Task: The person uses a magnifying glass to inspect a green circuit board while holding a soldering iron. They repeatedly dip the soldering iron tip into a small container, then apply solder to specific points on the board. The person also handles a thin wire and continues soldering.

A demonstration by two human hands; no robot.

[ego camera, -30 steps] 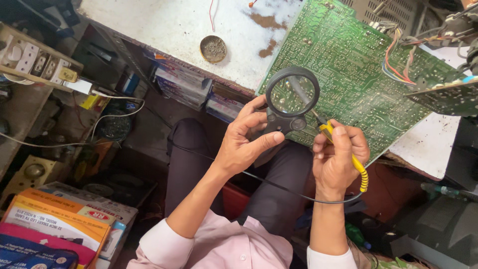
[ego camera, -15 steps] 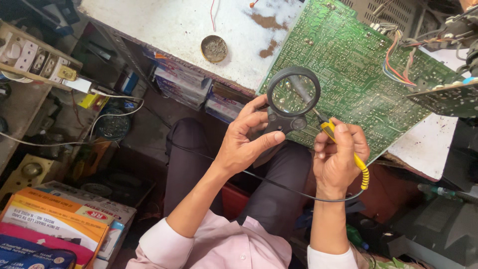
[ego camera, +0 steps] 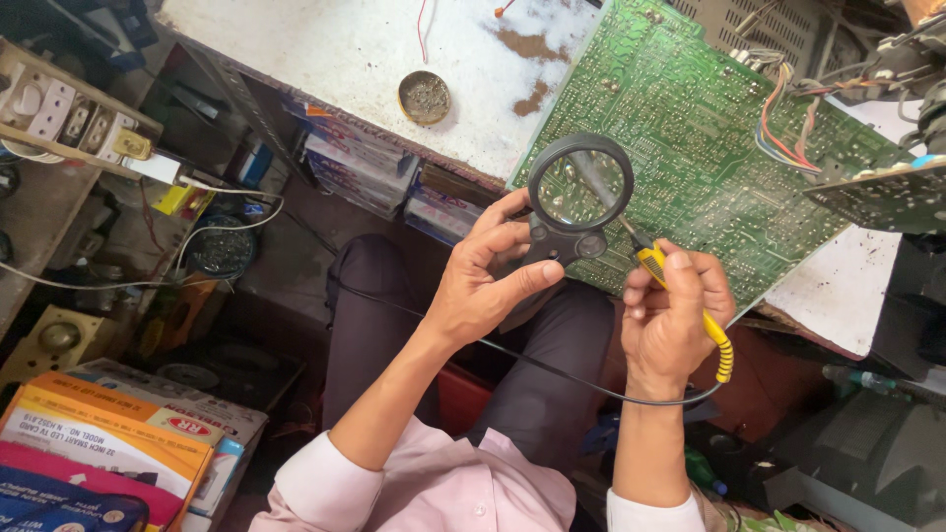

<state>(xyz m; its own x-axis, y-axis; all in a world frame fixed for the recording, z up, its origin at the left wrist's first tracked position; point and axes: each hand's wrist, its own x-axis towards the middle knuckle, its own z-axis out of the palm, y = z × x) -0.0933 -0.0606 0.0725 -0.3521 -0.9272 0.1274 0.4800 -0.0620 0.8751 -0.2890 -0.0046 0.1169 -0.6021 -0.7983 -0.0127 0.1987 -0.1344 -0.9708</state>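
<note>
The left hand (ego camera: 488, 281) grips the black round-framed magnifying glass (ego camera: 579, 187) by its handle, lens held just above the large green printed circuit board (ego camera: 690, 138) so the tracks show enlarged. The right hand (ego camera: 670, 320) is closed around the yellow-handled soldering iron (ego camera: 690, 300), tip angled under the lens toward the board. The board lies tilted over the edge of the worn, stained white tabletop (ego camera: 335, 59), near a small round metal tin (ego camera: 424, 97); cluttered shelves, cables and cardboard boxes (ego camera: 108, 448) crowd the workshop.

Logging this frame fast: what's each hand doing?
Left hand: closed on the magnifier handle.
Right hand: closed on the yellow soldering iron.
</note>
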